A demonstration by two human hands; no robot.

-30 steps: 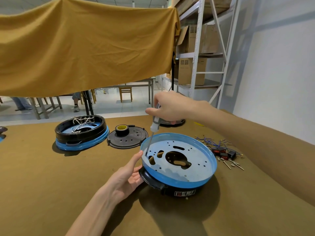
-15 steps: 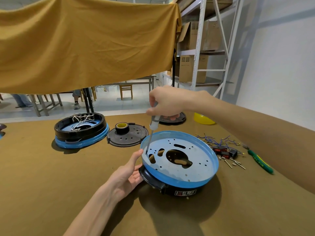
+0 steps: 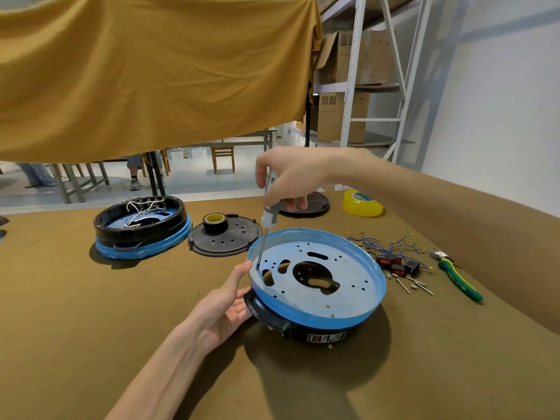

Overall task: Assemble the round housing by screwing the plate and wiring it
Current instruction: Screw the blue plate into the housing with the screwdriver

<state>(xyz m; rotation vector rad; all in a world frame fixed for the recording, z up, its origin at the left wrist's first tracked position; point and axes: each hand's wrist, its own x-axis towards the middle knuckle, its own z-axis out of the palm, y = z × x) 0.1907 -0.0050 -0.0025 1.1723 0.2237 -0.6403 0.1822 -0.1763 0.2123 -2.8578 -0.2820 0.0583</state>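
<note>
Driving a screw, by our read: our right hand (image 3: 292, 177) is curled round the handle of the screwdriver (image 3: 268, 218), thumb and fingers pinching it from above. Shaft runs down and slightly left, nearly upright, tip landing on the plate (image 3: 339, 268) at its left edge, just inside the blue rim. We can't make out the screw head itself, too small.

Our left hand (image 3: 225, 304) is mostly spread, palm against the black side of the housing (image 3: 303, 331), thumb up on the rim right beside the tip. It braces, doesn't grip.

Housing sits mid-table on the brown table (image 3: 91, 328), tilted a little toward us.

Key relation: the tool's long axis has to line up with the hole, and the hole is straight below the right hand, on the side nearer the left hand. The slight lean could make the tip slip out toward that thumb.

Wiring not started by the look of it: wires (image 3: 391, 247) lie loose to the right, pliers (image 3: 457, 277) beyond them.
</note>
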